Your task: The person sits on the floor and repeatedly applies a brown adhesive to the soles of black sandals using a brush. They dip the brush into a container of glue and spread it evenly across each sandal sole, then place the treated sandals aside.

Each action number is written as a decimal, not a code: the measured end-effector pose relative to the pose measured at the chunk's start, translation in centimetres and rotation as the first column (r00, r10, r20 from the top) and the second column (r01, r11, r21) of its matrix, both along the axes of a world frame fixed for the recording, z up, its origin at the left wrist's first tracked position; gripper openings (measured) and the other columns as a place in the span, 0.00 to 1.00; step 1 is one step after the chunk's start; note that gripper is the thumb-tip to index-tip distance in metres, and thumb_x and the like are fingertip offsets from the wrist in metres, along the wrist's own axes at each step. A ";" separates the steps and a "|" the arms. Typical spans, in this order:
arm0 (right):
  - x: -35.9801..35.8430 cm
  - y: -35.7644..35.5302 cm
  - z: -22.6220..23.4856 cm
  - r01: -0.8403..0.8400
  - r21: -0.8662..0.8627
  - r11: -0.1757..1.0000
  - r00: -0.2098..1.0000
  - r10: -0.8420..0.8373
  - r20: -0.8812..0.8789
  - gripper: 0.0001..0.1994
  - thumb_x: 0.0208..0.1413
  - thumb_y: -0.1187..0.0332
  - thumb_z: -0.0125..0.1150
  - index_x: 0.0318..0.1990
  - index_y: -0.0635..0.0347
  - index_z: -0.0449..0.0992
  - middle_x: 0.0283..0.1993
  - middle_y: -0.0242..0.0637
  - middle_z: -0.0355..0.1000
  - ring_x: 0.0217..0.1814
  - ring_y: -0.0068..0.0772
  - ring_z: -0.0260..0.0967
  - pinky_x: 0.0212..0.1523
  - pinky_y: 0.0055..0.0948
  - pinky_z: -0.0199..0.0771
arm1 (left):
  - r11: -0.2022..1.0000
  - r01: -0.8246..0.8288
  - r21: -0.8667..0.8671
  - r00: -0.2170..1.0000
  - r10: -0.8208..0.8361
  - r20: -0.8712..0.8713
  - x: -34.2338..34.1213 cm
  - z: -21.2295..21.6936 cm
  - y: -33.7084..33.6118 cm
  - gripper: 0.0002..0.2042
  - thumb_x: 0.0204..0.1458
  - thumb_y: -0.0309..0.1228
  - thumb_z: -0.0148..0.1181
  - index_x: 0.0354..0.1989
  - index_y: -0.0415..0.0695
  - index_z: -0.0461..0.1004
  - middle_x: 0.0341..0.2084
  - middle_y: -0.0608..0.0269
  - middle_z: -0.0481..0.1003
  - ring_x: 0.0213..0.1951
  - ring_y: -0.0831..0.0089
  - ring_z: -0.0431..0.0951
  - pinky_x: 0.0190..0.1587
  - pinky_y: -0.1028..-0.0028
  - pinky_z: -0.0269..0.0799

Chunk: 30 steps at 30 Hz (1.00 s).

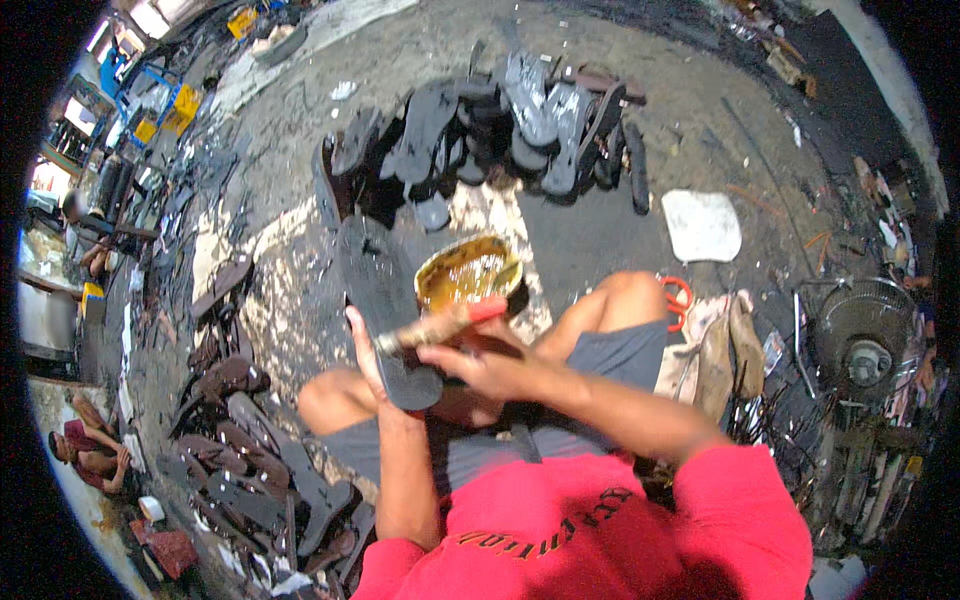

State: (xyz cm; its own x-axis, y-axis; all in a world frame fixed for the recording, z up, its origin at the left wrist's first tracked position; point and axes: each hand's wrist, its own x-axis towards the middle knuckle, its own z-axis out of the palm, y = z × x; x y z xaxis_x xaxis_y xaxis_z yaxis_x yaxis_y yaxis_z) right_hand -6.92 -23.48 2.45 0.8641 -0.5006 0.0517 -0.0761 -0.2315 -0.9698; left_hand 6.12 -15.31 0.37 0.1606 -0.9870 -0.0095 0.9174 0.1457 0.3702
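The stained concrete floor (620,130) carries a heap of dark soles (500,130) well beyond the fingers. A white sheet (702,225) lies right of them, more soles (250,470) left.

Glue tin (468,272) just right of held sole (385,310), sole pile (500,125) behind, fan (862,335) far right.

The left hand (365,350) is closed in a grip with forearm upright, while the right hand (480,365) is clenched just beside it.
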 end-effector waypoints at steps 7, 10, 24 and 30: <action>-10.4 -0.6 0.9 0.455 0.335 0.825 0.838 -0.524 0.153 0.16 0.67 0.65 0.62 0.55 0.67 0.76 0.53 0.37 0.76 0.52 0.25 0.73 0.54 0.29 0.74 | 0.958 -0.068 0.277 0.981 0.013 0.194 2.2 -2.6 -13.6 0.32 0.62 0.59 0.52 0.59 0.40 0.73 0.49 0.52 0.80 0.53 0.57 0.80 0.57 0.56 0.77; -12.0 -2.9 4.6 0.620 0.224 0.752 0.673 -0.657 0.340 0.15 0.65 0.65 0.64 0.53 0.67 0.77 0.48 0.34 0.78 0.48 0.21 0.73 0.49 0.25 0.74 | 0.995 -0.018 0.102 0.968 -0.008 0.251 6.2 -2.9 -22.3 0.35 0.62 0.60 0.51 0.63 0.39 0.70 0.52 0.51 0.79 0.51 0.57 0.81 0.56 0.56 0.76; -8.0 -8.9 -1.5 0.607 0.218 0.764 0.768 -0.635 0.087 0.18 0.64 0.56 0.66 0.39 0.67 0.80 0.35 0.26 0.76 0.37 0.17 0.67 0.37 0.25 0.70 | 0.123 -0.888 -0.443 -0.223 -0.958 0.180 25.7 -7.4 24.1 0.38 0.58 0.45 0.63 0.73 0.42 0.56 0.65 0.43 0.68 0.64 0.42 0.68 0.65 0.49 0.60; -0.1 -7.4 -1.8 0.334 0.124 0.935 0.933 -0.346 0.098 0.20 0.65 0.54 0.64 0.49 0.66 0.82 0.42 0.35 0.81 0.42 0.24 0.74 0.46 0.31 0.74 | 0.146 -0.987 -0.074 -0.158 -0.966 0.203 19.1 -12.4 33.5 0.32 0.58 0.60 0.58 0.67 0.58 0.70 0.77 0.57 0.49 0.73 0.37 0.50 0.67 0.41 0.54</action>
